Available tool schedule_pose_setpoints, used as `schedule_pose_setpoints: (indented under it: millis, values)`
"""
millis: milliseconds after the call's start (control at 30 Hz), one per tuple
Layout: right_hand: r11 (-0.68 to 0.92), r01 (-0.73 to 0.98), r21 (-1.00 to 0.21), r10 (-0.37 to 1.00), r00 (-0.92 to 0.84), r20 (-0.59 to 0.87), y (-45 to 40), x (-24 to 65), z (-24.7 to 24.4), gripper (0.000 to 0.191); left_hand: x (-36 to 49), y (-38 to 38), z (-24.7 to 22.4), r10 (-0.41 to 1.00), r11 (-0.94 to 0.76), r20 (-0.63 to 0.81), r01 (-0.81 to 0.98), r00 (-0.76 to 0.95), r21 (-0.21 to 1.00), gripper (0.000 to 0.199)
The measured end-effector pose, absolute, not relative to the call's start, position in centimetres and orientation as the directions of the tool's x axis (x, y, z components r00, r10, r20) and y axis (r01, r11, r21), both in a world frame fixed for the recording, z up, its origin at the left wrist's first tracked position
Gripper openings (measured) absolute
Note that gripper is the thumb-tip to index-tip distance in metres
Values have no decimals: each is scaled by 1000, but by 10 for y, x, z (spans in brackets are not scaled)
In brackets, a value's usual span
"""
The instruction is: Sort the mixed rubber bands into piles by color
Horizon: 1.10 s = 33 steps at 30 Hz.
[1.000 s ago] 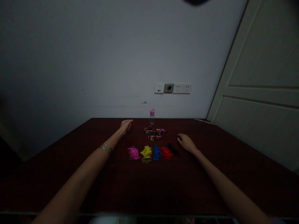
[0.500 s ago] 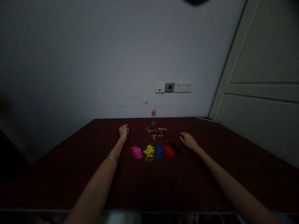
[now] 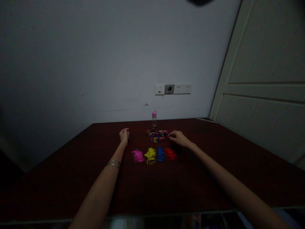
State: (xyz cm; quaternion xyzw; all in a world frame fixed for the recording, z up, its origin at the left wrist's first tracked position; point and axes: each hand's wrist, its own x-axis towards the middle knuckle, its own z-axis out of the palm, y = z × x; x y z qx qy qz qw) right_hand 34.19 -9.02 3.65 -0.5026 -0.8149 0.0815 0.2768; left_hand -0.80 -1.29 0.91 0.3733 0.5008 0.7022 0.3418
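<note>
Currently, the mixed pile of rubber bands (image 3: 157, 136) is taken as landmark, spread on the dark table (image 3: 59, 181). The right hand (image 3: 180, 138) is held at the pile's right edge, fingers bent, thumb and index close together; whether a band is gripped or touched cannot be told. The left hand (image 3: 124, 135) is rested well left of the pile, fingers loosely curled, nothing seen in it. Nearer the viewer than the pile, single-colour heaps are laid in a row: pink heap (image 3: 138, 156) and yellow heap (image 3: 150, 154) front-left, blue heap (image 3: 160, 154) in front, red heap (image 3: 170, 154) front-right. A pink-capped bottle (image 3: 154, 120) is stood upright behind the pile. Picking at the pile is judged to be the step in hand; next, a fine fingertip pinch seems called for, with neighbouring bands left unsnagged.
</note>
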Motion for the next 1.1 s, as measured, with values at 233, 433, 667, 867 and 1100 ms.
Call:
schedule_pose_setpoints:
  millis: [233,433,667,867,1100]
  values:
    - [537,742,-401,842,-496,211,-89,299,41,20,-6,-16,12,866,-258,194,-80,-462,963,19]
    - [490,810,-322,871,-466,153,-85,286,37,19,-6,-14,10,857,-266,217,-40,-468,963,21]
    - [433,872,-226,901,-408,149,-98,277,49,17,-6,-14,9,857,-270,238,-4,-457,963,23]
    - [443,879,-176,893,-416,169,-94,277,45,18,-4,-18,13,862,-256,219,-19,-456,967,21]
    - [523,797,-302,850,-465,247,-89,293,41,15,-2,-19,13,869,-253,215,-28,-446,967,22]
